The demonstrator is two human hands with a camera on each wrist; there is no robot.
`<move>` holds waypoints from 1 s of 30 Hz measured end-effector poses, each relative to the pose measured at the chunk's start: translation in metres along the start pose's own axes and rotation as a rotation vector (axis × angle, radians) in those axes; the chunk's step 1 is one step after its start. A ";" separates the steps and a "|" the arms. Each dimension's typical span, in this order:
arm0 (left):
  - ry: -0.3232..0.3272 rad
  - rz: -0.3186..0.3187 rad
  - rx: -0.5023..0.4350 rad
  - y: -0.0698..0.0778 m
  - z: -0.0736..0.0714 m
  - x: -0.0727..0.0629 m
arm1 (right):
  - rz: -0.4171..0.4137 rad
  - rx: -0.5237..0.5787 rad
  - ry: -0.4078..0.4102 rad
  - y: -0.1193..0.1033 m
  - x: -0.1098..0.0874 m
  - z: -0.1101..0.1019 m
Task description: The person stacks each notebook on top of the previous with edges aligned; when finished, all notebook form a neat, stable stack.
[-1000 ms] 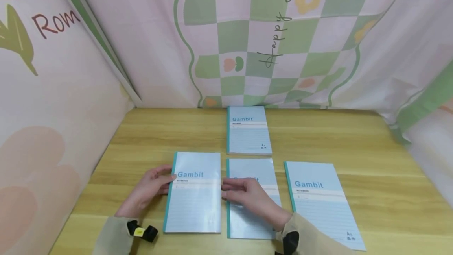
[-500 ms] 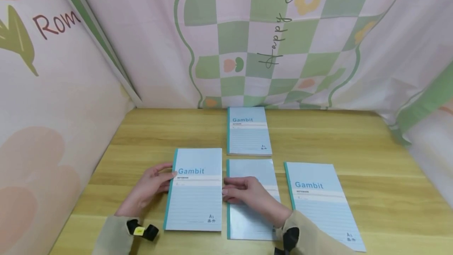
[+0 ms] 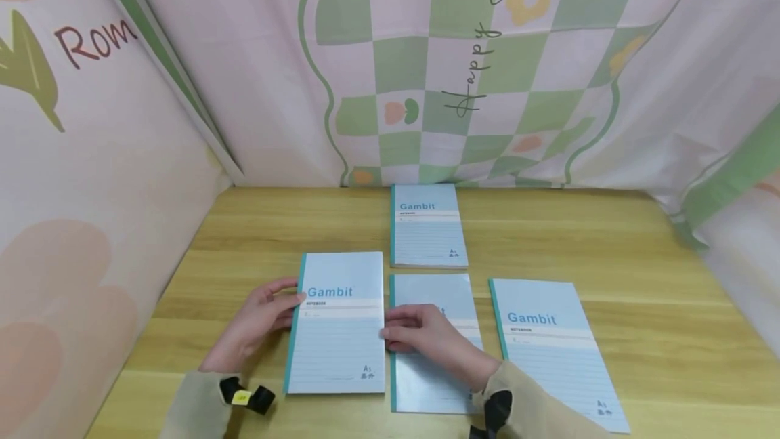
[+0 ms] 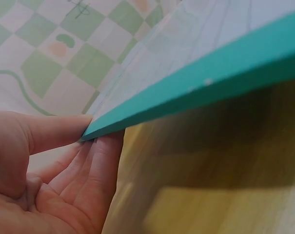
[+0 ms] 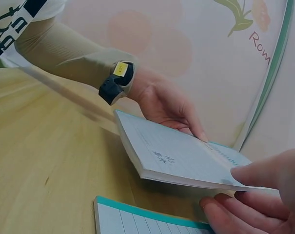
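A light blue "Gambit" notebook [image 3: 338, 344] with a teal spine is held raised and slightly tilted over the wooden table, its cover facing up. My left hand [image 3: 258, 320] pinches it at the spine, thumb on the cover and fingers underneath, as the left wrist view shows. At the opposite edge my right hand [image 3: 429, 337] pinches it too; in the right wrist view the thumb [image 5: 264, 170] lies on top with fingers below. Under the right hand lies a second notebook [image 3: 432, 385], partly hidden by that hand.
Another notebook [image 3: 554, 351] lies to the right, its lower part beside the right sleeve [image 3: 536, 398]. At the back, near the patterned curtain [image 3: 402, 66], sits a thicker-looking notebook or stack [image 3: 429, 236]. The wooden table [image 3: 256, 229] meets a printed cloth wall [image 3: 91, 222] on the left.
The held notebook has shifted a little away from me and slightly right, and its tilt has changed, so the glare on its cover is gone. Both hands have kept their hold with little movement.
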State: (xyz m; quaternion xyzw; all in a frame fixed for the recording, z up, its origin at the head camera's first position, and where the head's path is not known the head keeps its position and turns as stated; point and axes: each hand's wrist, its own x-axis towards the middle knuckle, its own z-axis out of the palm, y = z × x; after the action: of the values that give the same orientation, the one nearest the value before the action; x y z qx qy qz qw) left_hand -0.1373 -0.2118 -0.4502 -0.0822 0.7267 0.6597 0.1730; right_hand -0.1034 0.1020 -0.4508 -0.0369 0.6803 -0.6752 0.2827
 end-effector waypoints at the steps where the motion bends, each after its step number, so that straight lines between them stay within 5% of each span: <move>1: 0.001 -0.001 -0.002 0.000 0.000 0.000 | 0.001 0.001 0.006 0.000 0.000 0.000; 22: 0.017 0.022 -0.055 0.002 0.019 0.014 | -0.063 -0.006 0.166 0.002 0.004 -0.009; 30: -0.044 0.048 -0.063 -0.001 0.029 0.016 | -0.079 -0.030 0.211 -0.001 0.003 -0.022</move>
State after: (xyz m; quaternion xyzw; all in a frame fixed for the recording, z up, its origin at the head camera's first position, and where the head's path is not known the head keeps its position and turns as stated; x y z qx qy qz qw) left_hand -0.1473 -0.1816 -0.4587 -0.0558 0.7034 0.6878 0.1705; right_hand -0.1159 0.1197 -0.4528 0.0033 0.7143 -0.6757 0.1821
